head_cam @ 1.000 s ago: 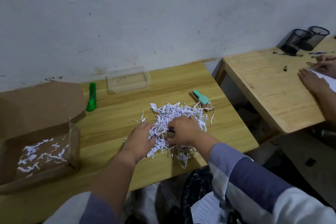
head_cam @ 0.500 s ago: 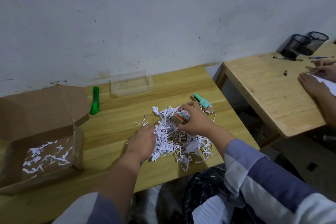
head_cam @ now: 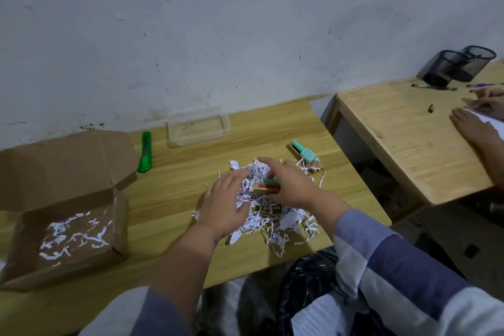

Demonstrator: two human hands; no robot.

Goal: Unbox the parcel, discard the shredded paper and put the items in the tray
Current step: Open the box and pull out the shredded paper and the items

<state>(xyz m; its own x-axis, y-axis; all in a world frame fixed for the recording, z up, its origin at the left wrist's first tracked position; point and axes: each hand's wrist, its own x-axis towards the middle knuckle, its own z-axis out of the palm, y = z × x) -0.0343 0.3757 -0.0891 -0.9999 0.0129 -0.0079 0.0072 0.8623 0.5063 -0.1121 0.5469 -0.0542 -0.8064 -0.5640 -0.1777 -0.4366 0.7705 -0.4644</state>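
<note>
While left hand lies flat, fingers straight, on the shreds mid-frame, right hand pinches a small box above them; bottle upper right, tray above, parcel left.

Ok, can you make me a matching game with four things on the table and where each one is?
Things:
1. green box cutter
2. clear tray
3. cardboard box
4. small item

Places:
A. at the back by the wall, nothing in it
B. held in the right hand over the shredded paper
C. lying between the box flap and the tray
D. open at the left, a few paper shreds inside

Pairs: 1-C, 2-A, 3-D, 4-B
</note>
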